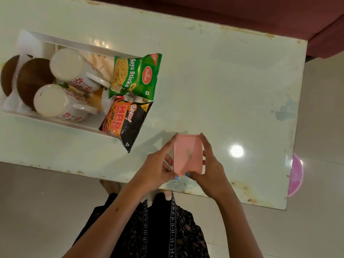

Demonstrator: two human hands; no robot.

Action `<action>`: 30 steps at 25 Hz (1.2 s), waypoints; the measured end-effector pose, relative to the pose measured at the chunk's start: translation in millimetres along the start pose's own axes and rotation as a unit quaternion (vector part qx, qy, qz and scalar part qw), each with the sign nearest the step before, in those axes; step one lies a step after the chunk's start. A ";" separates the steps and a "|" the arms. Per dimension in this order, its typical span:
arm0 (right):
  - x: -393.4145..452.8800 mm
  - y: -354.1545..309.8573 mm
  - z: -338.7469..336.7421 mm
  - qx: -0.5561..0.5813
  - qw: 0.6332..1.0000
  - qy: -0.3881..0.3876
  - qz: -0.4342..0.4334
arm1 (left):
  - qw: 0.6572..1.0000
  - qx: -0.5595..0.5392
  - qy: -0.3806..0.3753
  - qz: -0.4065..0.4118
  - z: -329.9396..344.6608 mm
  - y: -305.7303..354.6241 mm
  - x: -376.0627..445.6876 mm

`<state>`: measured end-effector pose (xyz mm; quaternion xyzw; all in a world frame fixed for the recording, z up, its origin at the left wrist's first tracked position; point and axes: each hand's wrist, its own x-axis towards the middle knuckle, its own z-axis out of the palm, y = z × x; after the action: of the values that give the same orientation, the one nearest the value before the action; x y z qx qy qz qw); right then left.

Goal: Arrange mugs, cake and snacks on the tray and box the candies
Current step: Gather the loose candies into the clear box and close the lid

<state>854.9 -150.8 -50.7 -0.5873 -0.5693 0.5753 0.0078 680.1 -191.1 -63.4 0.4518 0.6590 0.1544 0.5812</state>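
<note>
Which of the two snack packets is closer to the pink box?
The black Bingo packet, hanging over the tray's near corner; the green Soya Sticks packet lies farther from the pink box.

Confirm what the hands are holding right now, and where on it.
Both hands hold the pink box. The left hand grips its left long side, the right hand its right long side, with both thumbs at the near short end.

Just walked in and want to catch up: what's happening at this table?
A person stands at the near edge of the table, holding a small pink box between both hands, the left hand and right hand gripping its sides. Its lid looks on. On the left, a white tray already holds two upturned floral mugs, the brown cakes, a green Soya Sticks packet and a black Bingo packet.
</note>
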 end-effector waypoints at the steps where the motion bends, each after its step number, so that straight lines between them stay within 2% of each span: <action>1: 0.9 0.0 -1.8 -0.009 1.000 -0.012 -0.002 | 1.000 -0.007 0.002 -0.003 0.7 -1.9 -0.7; 6: 7.9 0.6 -11.4 -0.010 0.999 -0.048 0.003 | 0.999 -0.005 0.033 0.002 0.3 -1.7 7.4; 10: 9.8 1.8 -10.2 -0.010 0.999 -0.032 -0.005 | 1.000 0.019 0.009 0.006 6.1 -2.8 7.7; 27: 11.4 6.5 -17.4 0.092 0.995 -0.038 -0.012 | 0.998 0.021 0.063 -0.014 12.0 7.1 0.5; 30: 10.0 7.0 -14.6 0.096 0.995 -0.007 -0.003 | 0.998 -0.007 0.049 -0.030 13.4 10.5 -2.1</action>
<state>866.4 -137.0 -57.1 -0.5780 -0.5131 0.6315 0.0615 696.5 -191.4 -58.1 0.4195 0.6990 0.1635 0.5555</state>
